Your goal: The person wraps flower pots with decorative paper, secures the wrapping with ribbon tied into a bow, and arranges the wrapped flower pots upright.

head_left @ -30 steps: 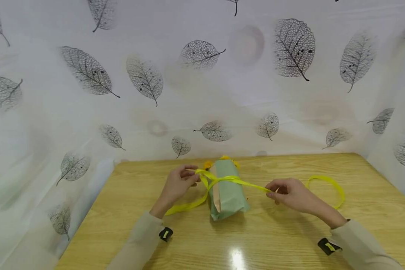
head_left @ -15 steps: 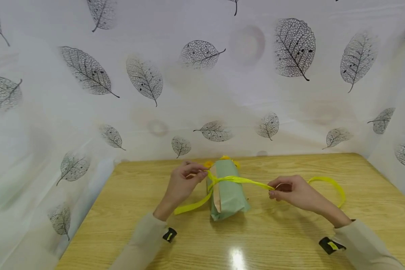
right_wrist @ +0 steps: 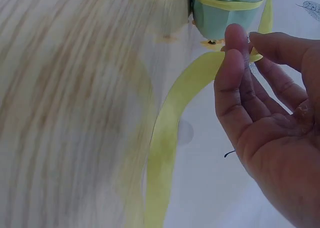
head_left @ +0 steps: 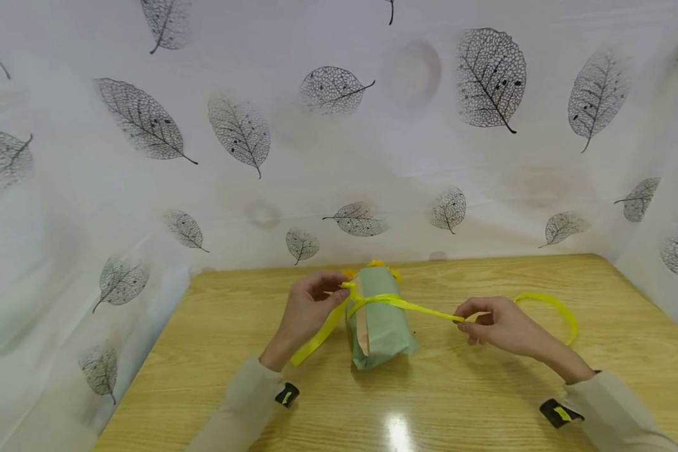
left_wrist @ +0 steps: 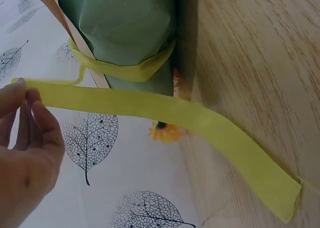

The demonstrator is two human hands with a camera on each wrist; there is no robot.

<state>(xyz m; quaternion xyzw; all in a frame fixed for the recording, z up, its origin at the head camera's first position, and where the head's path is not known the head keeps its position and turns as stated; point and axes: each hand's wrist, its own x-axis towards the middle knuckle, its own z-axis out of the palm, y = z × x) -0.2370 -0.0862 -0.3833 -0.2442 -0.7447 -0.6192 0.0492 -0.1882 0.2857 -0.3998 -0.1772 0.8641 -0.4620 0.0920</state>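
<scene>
A bouquet wrapped in green paper (head_left: 385,326) lies on the table, its orange-yellow flowers (head_left: 376,263) pointing to the far side. Yellow ribbon (head_left: 385,299) circles the wrap and crosses near its left edge. My left hand (head_left: 311,307) pinches one ribbon end beside the bouquet's upper left; in the left wrist view a flat ribbon tail (left_wrist: 150,104) runs out from those fingertips. Off to the right, my right hand (head_left: 500,323) pinches the other end, holding it stretched from the bouquet. Past that hand the ribbon's tail (right_wrist: 165,158) curves away loosely.
The wooden table (head_left: 463,389) reaches back to a white leaf-printed sheet (head_left: 350,150) hanging behind and at both sides. A pale peach paper edge (head_left: 363,323) shows along the wrap's left side. Each wrist carries a small black device (head_left: 287,395).
My left hand has come in closer to the bouquet, and its ribbon loop has drawn smaller. My right hand has shifted slightly right, still pinching its end. The bouquet has stayed put.
</scene>
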